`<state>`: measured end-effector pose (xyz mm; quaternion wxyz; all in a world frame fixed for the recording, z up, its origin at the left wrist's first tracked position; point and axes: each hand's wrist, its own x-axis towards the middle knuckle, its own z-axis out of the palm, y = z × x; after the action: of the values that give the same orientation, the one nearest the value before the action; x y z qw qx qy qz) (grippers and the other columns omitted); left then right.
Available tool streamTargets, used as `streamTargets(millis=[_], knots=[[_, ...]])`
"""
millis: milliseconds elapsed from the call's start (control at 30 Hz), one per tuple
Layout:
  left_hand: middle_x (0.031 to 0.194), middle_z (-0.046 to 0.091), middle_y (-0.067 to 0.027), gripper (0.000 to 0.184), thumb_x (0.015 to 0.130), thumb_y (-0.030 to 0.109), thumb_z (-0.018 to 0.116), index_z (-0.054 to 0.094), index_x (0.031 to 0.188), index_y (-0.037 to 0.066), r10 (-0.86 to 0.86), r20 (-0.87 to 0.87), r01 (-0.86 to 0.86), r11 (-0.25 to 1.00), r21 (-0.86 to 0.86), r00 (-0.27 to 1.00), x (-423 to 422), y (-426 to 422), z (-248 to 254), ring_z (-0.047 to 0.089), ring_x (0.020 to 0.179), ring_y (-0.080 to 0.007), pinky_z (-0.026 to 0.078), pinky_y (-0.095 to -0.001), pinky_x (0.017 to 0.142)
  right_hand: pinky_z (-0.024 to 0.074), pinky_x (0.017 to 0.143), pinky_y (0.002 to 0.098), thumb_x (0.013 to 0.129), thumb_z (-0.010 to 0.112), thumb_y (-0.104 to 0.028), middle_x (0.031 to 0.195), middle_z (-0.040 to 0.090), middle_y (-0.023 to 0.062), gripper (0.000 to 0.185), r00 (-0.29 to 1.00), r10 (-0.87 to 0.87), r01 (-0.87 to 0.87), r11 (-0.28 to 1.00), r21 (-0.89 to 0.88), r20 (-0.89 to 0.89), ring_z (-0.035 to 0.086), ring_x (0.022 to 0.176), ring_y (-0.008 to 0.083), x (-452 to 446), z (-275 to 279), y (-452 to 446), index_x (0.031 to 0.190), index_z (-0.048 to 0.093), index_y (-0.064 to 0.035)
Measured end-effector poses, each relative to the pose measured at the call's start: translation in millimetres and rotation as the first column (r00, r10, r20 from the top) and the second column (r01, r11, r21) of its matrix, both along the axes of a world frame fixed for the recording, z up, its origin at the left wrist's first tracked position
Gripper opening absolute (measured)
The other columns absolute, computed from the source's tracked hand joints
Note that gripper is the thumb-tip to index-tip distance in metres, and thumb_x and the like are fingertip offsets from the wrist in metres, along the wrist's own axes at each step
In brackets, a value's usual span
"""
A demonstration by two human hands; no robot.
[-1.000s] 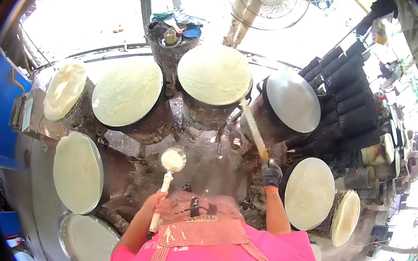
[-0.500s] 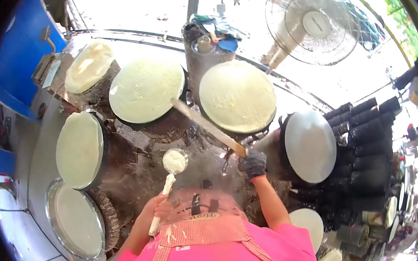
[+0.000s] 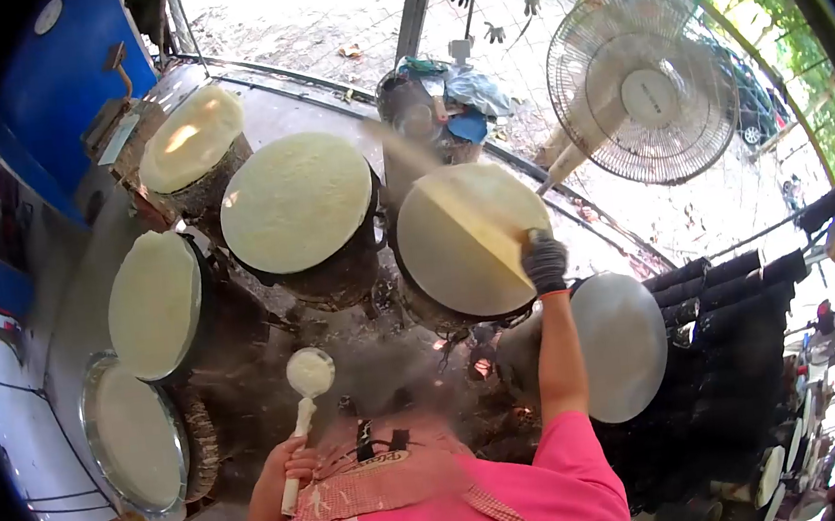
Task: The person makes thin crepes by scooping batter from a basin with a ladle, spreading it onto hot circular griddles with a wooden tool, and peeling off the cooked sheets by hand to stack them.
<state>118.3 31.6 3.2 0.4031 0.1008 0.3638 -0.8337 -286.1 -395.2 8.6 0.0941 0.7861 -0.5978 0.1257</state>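
My left hand (image 3: 296, 461) is closed around the pale handle of a ladle (image 3: 310, 372), whose round bowl holds white batter. My right hand (image 3: 544, 262), in a dark glove, grips a long flat wooden stick (image 3: 405, 151), blurred by motion. It slants up and left over the middle round griddle (image 3: 443, 263). Along the stick, a thin pale sheet (image 3: 503, 190) is partly raised off that griddle; its lower left half shows grey surface. To the left, another griddle carries a full pale round sheet (image 3: 296, 202).
More pale rounds lie at far left (image 3: 153, 308) and upper left (image 3: 193, 139). A metal-rimmed basin of white liquid (image 3: 135, 438) stands lower left. At right is a grey round surface (image 3: 621, 346) beside stacked dark cylindrical pieces (image 3: 724, 362). A large fan (image 3: 646, 103) stands beyond.
My right hand has moved up and right with the stick, and the sheet on the middle griddle is now partly lifted. My left hand and ladle have shifted down and left.
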Motion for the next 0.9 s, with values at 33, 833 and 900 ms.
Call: streamTargets(millis=[33, 833, 900], knots=[[0.049, 0.034, -0.0044, 0.028, 0.091, 0.027, 0.032, 0.049, 0.084, 0.005, 0.042, 0.006, -0.042, 0.999, -0.001, 0.999, -3.3, -1.3, 1.9, 0.032, 0.038, -0.0134, 0.034, -0.0273, 0.036, 0.0442, 0.058, 0.0427, 0.076, 0.048, -0.024, 0.068, 0.056, 0.0126, 0.017, 0.999, -0.039, 0.039, 0.999, -0.023, -0.005, 0.055, 0.062, 0.0328, -13.6, 18.8, -10.4, 0.081, 0.054, -0.0086], [0.052, 0.034, 0.0016, 0.03, 0.084, 0.012, 0.042, 0.037, 0.114, 0.018, 0.436, 0.453, -0.382, 0.9, -0.21, 0.778, 145.4, 175.9, 47.0, 0.029, 0.034, -0.0044, 0.025, -0.0173, 0.026, 0.048, 0.068, 0.0379, 0.07, 0.055, -0.022, 0.081, 0.061, 0.0172, 0.022, 0.693, 0.461, -0.364, 0.887, 0.283, -0.555, 0.06, 0.076, 0.0299, 423.4, 236.9, -50.2, 0.082, 0.063, -0.0052], [0.051, 0.032, 0.0021, 0.02, 0.086, 0.013, 0.041, 0.04, 0.106, 0.016, 0.362, 0.522, -0.393, 0.918, -0.055, 0.773, 163.2, 198.0, 38.2, 0.028, 0.034, -0.0044, 0.023, -0.017, 0.026, 0.0473, 0.074, 0.0381, 0.069, 0.055, -0.022, 0.089, 0.06, 0.0184, 0.025, 0.729, 0.481, -0.385, 0.876, 0.29, -0.487, 0.059, 0.083, 0.0308, 512.9, 249.1, -10.9, 0.086, 0.063, -0.0066]])
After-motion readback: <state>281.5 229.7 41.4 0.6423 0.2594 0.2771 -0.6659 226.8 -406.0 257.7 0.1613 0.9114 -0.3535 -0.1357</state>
